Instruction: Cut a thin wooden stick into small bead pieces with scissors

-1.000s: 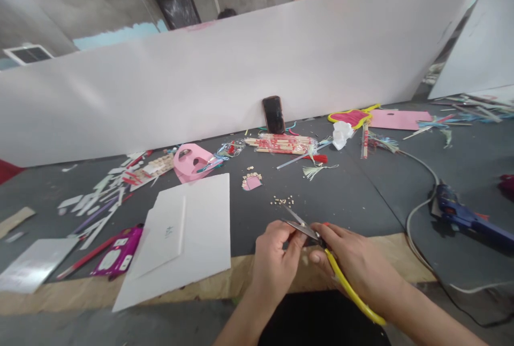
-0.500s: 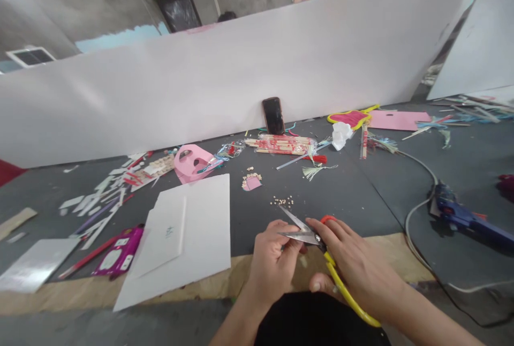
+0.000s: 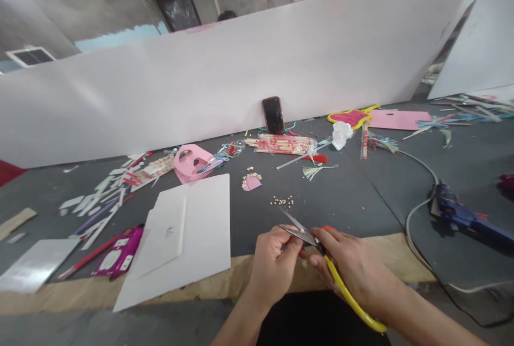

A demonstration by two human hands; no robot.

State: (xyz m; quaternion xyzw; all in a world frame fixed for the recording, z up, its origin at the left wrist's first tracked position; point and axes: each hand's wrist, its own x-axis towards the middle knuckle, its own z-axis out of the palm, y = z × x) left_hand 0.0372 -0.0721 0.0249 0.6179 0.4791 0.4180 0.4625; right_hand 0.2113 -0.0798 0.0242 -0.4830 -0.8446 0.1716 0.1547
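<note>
My right hand [image 3: 345,260] is closed around the scissors [image 3: 339,281], which have yellow and red handles. Their blades stand slightly apart and point up and left, over the fingertips of my left hand [image 3: 275,260]. The left hand is pinched close to the blades; whatever sits between its fingers is too small and covered to name. Just beyond the blade tips lies a scatter of tiny pale pieces [image 3: 283,201] on the dark table. Further back, a small pink piece [image 3: 251,183] is edged with similar bits.
White sheets [image 3: 204,228] and a purple case [image 3: 119,252] lie at left. A phone [image 3: 273,115] leans on the white partition behind packaged sticks [image 3: 283,144]. At right are a blue glue gun [image 3: 469,217] and its cable. A pink cut-out [image 3: 193,161] lies back left.
The scissor blades have moved closer together, and my right thumb has come up toward the other fingers. My left hand stays in nearly the same place.
</note>
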